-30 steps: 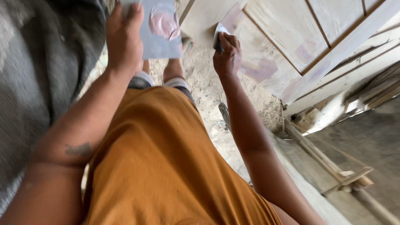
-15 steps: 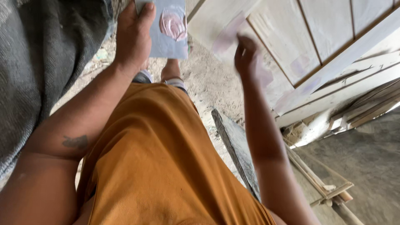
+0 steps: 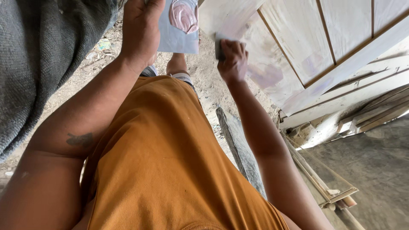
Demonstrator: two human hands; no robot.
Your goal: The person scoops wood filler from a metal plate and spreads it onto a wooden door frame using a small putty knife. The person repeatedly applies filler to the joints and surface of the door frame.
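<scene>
Two bare hands show, both raised toward the top of the frame. The left hand (image 3: pixel 140 30), at upper left of centre, is clamped around the edge of one flat grey board (image 3: pixel 177 32), thumb over its near side; the board is held up in the air at the top centre. One smeared dab of pinkish putty (image 3: pixel 184 15) sits on the board's upper part, cut off by the top edge of the frame.

The right hand (image 3: pixel 232 59), just right of the board, has its fingers curled together on one small scraper blade (image 3: pixel 220 47), whose dark edge presses flat against the pale wooden door (image 3: pixel 298 47). The door fills the upper right, leaning at a slant. About four dark grooves between its boards can be counted, and at least three faint pinkish-purple patches (image 3: pixel 266 76) lie on its surface, one directly beside the right hand.

Below the hands, one orange shirt (image 3: pixel 170 170) covers the lower centre. Two legs show under the board against the sandy ground (image 3: pixel 208 85). One grey weathered plank (image 3: pixel 240 149) lies on that ground at centre, beside the right forearm. A bundle of wooden strips (image 3: pixel 328 187) lies at lower right; their number is unclear. One grey rough mass (image 3: pixel 38 64) fills the upper left.
</scene>
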